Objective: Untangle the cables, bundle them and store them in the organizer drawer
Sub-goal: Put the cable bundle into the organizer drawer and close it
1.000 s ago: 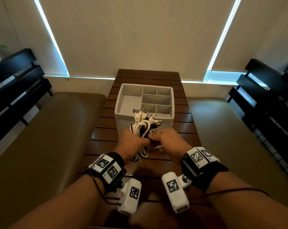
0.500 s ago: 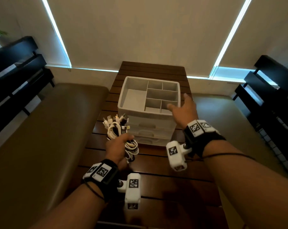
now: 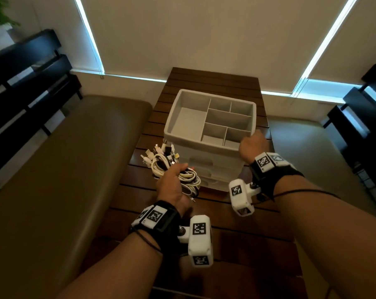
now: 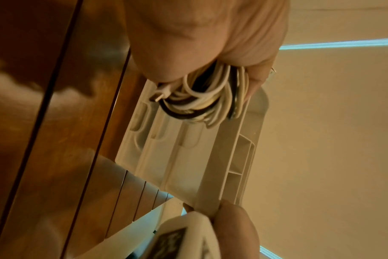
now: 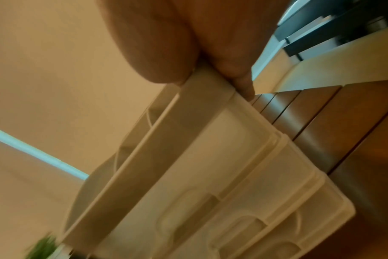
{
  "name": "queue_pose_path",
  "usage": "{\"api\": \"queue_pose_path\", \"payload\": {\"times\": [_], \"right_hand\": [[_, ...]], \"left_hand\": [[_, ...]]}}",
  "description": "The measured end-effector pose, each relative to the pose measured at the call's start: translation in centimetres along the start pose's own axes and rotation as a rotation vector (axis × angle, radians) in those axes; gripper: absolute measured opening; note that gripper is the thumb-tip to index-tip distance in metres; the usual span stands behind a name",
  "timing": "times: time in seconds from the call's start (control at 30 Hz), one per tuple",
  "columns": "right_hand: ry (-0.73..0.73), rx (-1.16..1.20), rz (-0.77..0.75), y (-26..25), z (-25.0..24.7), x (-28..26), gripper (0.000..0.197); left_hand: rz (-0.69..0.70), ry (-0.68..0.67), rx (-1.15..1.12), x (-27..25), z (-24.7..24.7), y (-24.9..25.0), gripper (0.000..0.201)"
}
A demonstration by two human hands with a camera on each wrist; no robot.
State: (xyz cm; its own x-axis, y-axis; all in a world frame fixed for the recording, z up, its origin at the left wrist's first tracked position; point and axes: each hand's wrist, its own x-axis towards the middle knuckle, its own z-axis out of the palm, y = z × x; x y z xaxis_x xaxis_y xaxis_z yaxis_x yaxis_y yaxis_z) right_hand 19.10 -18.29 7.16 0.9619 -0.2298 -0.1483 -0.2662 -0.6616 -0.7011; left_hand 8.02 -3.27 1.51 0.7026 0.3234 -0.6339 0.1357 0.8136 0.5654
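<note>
1. Left hand (image 3: 172, 186) grips the cable bundle (image 3: 172, 169); the organizer (image 3: 208, 156) front stands just right of that grip, drawers shut.
2. Plugs fan out ahead of the grip, near the organizer's left corner.
3. Bare table (image 3: 236, 234) behind and below the grip.
4. Right hand (image 3: 252, 145) grips the near-right rim corner; the open top compartments left of that grip are unblocked from above.
5. Bench (image 3: 64, 169) flanks the table, left of the bundle.

White and black cable bundle (image 3: 161, 167), beside white drawer organizer (image 3: 208, 134)
</note>
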Motion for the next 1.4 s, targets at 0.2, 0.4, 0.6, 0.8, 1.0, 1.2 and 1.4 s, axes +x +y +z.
{"api": "queue_pose_path", "payload": {"times": [0.2,0.4,0.6,0.8,1.0,1.2,1.4], "right_hand": [[-0.081,-0.038,-0.019,3.0,-0.8,-3.4,0.035],[-0.13,-0.09,-0.068,5.1,-2.2,-7.3,0.029],[-0.179,-0.126,-0.099,5.6,-2.3,-10.3,0.029],[-0.178,-0.188,-0.082,5.0,-2.0,-11.6,0.032],[-0.124,-0.438,-0.109,5.1,-1.4,-11.9,0.033],[-0.066,-0.297,-0.002,4.8,-1.2,-11.7,0.028],[-0.124,-0.491,-0.044,4.7,-1.5,-9.7,0.037]], "left_hand": [[-0.032,-0.054,-0.103,-1.6,-1.0,-0.9,0.018],[-0.067,-0.066,-0.242,-3.1,-3.1,-3.3,0.014],[-0.045,-0.062,-0.35,-4.4,-4.5,-4.8,0.01],[-0.053,-0.077,-0.433,-5.1,-4.6,-5.1,0.019],[-0.017,-0.04,-0.411,-4.2,-5.0,-6.0,0.017],[0.012,-0.007,-0.415,-4.5,-4.9,-6.3,0.018],[-0.036,0.026,-0.381,-6.8,-7.9,-7.4,0.013]]}}
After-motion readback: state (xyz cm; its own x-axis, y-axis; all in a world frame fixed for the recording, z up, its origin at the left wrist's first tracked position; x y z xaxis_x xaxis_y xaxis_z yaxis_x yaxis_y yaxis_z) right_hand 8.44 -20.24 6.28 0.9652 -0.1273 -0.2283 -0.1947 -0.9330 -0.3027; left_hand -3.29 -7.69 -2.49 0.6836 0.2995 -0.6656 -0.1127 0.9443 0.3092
